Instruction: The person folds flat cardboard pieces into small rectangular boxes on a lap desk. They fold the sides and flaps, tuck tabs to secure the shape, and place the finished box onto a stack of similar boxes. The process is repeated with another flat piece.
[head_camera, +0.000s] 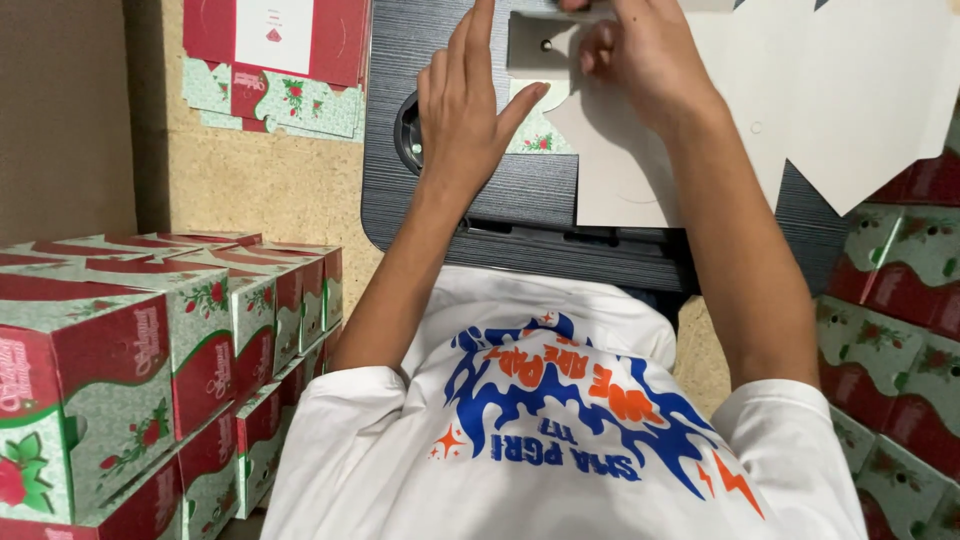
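Dark woodgrain tabletop (470, 210) carries a flat, unfolded white cardboard carton blank (800, 90): left hand (470, 110) presses it open-palmed, right hand (640, 55) pinches a flap; folded red-and-green cartons (150, 340) stacked alongside.

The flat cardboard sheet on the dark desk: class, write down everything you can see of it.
The flat cardboard sheet is an unfolded box blank lying plain side up, pale grey-white, with angled die-cut flaps along its edges and a small hole near the middle. At its left edge a flap shows the printed side: pale green with red roses. It rests on the dark desk and runs off the top and right of the view. The right hand presses on its upper left part; the left hand touches the printed flap.
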